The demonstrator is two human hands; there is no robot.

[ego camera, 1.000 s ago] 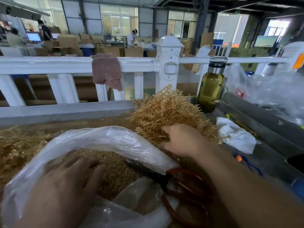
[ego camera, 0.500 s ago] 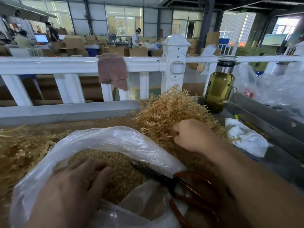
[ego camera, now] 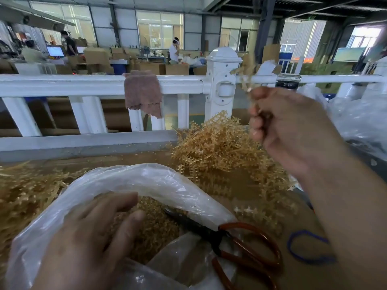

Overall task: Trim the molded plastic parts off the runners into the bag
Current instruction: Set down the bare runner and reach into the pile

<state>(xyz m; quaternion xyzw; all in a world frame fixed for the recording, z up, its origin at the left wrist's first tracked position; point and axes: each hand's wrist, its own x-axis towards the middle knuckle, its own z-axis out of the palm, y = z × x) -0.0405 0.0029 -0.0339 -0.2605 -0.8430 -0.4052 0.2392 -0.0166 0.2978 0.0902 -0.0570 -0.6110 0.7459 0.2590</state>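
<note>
The right hand (ego camera: 282, 122) curls tightly round the stem of a tan runner (ego camera: 245, 74) held above the pile (ego camera: 219, 149) on the counter (ego camera: 125, 158), which looks light, springy and snag-prone and is best gripped by its bare spine, while the left hand (ego camera: 88, 243) rests loose-fingered at the bag (ego camera: 146, 181) mouth.

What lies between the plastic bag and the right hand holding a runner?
In the head view, the heap of tan runners lies between the bag and the right hand, which grips one runner.
</note>
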